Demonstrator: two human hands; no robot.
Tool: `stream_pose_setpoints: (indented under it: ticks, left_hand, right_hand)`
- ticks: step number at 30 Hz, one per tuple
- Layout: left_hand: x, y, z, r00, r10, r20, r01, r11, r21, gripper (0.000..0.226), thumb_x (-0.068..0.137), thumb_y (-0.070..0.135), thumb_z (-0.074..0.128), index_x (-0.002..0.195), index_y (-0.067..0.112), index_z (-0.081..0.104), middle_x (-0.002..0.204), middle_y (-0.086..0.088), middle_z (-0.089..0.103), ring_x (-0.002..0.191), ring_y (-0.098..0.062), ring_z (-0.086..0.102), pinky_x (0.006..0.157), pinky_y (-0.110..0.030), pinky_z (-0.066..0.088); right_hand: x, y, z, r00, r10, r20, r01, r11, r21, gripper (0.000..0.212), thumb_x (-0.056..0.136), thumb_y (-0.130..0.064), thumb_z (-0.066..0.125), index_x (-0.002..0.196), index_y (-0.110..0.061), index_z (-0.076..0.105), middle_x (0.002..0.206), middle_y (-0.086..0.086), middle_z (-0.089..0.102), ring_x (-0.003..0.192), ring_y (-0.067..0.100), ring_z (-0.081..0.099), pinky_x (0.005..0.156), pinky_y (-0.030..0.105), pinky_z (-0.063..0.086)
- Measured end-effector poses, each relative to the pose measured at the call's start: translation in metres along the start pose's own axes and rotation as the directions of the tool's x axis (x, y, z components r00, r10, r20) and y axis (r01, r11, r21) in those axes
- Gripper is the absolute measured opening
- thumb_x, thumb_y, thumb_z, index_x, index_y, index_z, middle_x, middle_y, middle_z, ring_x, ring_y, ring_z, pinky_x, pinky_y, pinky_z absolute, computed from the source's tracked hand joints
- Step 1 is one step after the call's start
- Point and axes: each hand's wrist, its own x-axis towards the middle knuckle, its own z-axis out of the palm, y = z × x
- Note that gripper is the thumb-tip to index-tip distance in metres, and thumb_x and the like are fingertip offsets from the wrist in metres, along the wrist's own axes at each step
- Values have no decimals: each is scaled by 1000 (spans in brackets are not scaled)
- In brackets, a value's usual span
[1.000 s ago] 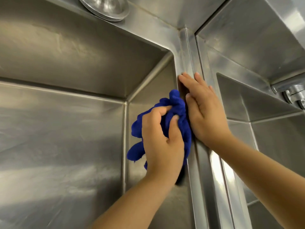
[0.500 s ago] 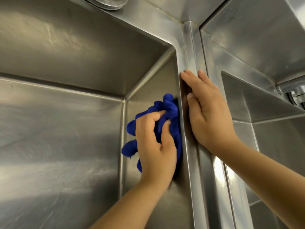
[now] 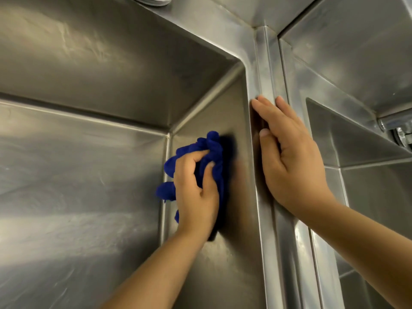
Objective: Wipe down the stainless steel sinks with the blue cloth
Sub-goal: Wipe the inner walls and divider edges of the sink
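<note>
**Stainless steel wall under wipe: blue cloth (image 3: 215,150) in left basin (image 3: 89,63)**

Left hand (image 3: 196,192) holds the bunched blue cloth against the right-hand inner wall of the left basin, near the rear corner seam and below the rim. Its grip is closed on the cloth: fingers curled over the folds, thumb pressed along the side. Loose lobes of cloth stick out past the fingers toward the corner. A dark shadow lies on the wall just beside the cloth.

Right hand (image 3: 289,159) lies flat on the divider (image 3: 266,63) between the two basins, grip wide, fingers straight, holding nothing, fingertips pointing to the rear. Its thumb lies along the divider's edge on the left basin's side. The right basin (image 3: 367,143) is partly in view beyond it. A chrome fitting (image 3: 399,130) shows at the right edge.
</note>
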Motion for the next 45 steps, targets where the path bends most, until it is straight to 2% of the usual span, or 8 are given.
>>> stream_pose_setpoints:
  ticks: [5,11,17,22,29,37,42,45]
  left_hand:
    - [11,-8,1,977,-213,-10,213,977,-14,24,94,10,54,94,34,54,104,9,60,103,-8,57,91,-17,42]
    - [-8,-7,-7,999,-19,39,19,1000,-6,27,90,15,50,99,41,50,105,16,56,102,5,53,90,-6,34]
    - [20,-39,-6,962,-268,-42,270,962,47,27,95,7,52,94,34,50,107,2,59,104,-15,55,99,-32,42]
    - [-7,-19,-9,988,-145,50,143,988,50,35,95,7,52,93,41,47,101,13,56,95,9,51,86,-5,36]
    - [28,-69,-20,952,-305,42,296,944,143,21,97,8,49,98,29,49,106,3,56,95,-7,52,95,-27,40]
    - [4,-66,-33,957,-245,155,219,962,163,30,97,2,46,107,31,48,106,23,51,95,21,48,82,1,32]
    - [24,-85,-34,920,-379,102,355,914,198,26,98,5,44,109,28,48,98,15,55,93,-9,55,86,-29,41]
    - [11,-74,-32,911,-397,110,373,908,189,26,99,8,43,109,32,48,98,17,54,92,-4,56,81,-20,41]
  right_hand:
    - [0,0,-1,1000,-2,-10,2,1000,26,45,98,-18,34,141,-26,45,147,-10,43,145,9,21,117,48,23]
    - [-1,-1,0,1000,-2,-24,3,999,37,43,99,-23,36,141,-26,45,146,-11,43,144,8,21,116,48,24]
    - [-1,-2,-2,1000,4,-14,-3,999,50,41,100,-28,36,140,-26,47,146,-10,44,145,8,21,116,48,23]
    - [0,-4,-2,1000,12,-20,-11,998,65,42,100,-29,36,140,-26,46,147,-10,44,145,7,21,116,49,23]
    - [0,-3,-2,1000,9,-13,-8,997,75,41,100,-29,36,140,-27,47,146,-12,44,144,5,21,116,48,23]
    - [-1,-2,-1,999,-8,-37,11,996,91,42,100,-32,35,140,-25,47,146,-10,45,144,6,22,116,50,24]
    - [-1,-1,-3,1000,-4,-25,6,995,96,40,100,-29,37,140,-28,47,146,-13,44,144,3,21,116,48,23]
    - [-2,0,-3,1000,-1,-22,3,995,97,40,100,-31,37,140,-28,46,146,-14,44,144,2,21,116,48,23]
